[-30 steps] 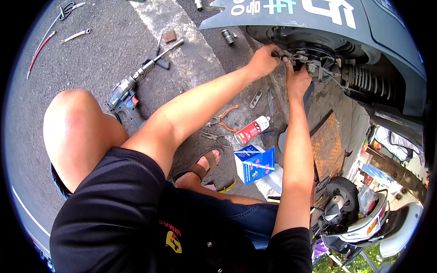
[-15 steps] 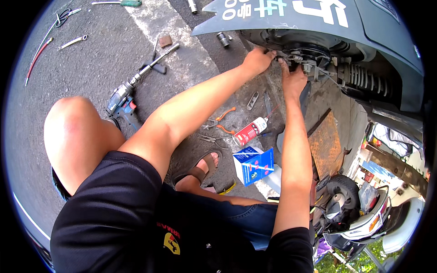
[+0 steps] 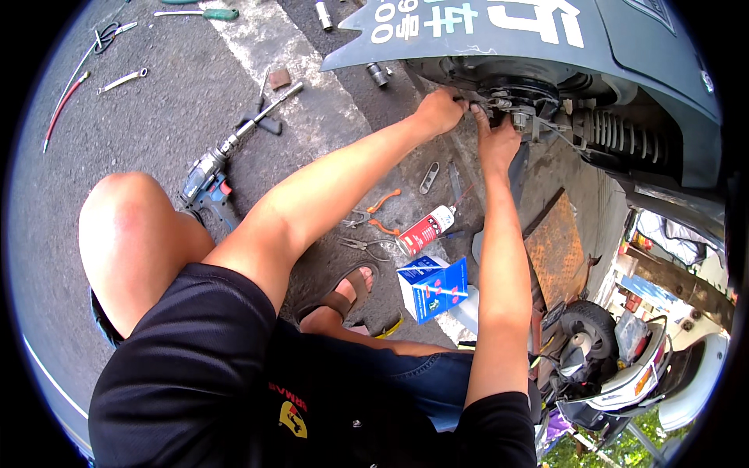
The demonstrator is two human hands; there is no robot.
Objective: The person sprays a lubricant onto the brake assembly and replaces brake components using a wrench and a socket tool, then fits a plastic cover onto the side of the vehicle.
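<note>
At the underside of a grey vehicle panel (image 3: 468, 35), both my hands work on a dark greasy hub assembly (image 3: 521, 92) with metal levers and a nut. My left hand (image 3: 439, 111) is closed at its left edge, fingertips pinched together. Just to its right, my right hand (image 3: 498, 144) is closed with thumb and fingers against the assembly's lower side. What either hand pinches is too small and partly hidden to name. A shock absorber with a coil spring (image 3: 624, 136) sits right of the hub.
On the ground lie a cordless impact wrench (image 3: 207, 191) with a long socket, pliers (image 3: 363, 243), orange-handled pliers (image 3: 382, 207), a red-and-white spray can (image 3: 425, 232) and a blue box (image 3: 437, 288). A rusty plate (image 3: 558, 249) and a scooter (image 3: 624, 382) are at the right.
Both hands stay at the hub, with only a slight shift of the fingers. The whole view has moved a little; the tools on the ground lie as before.
</note>
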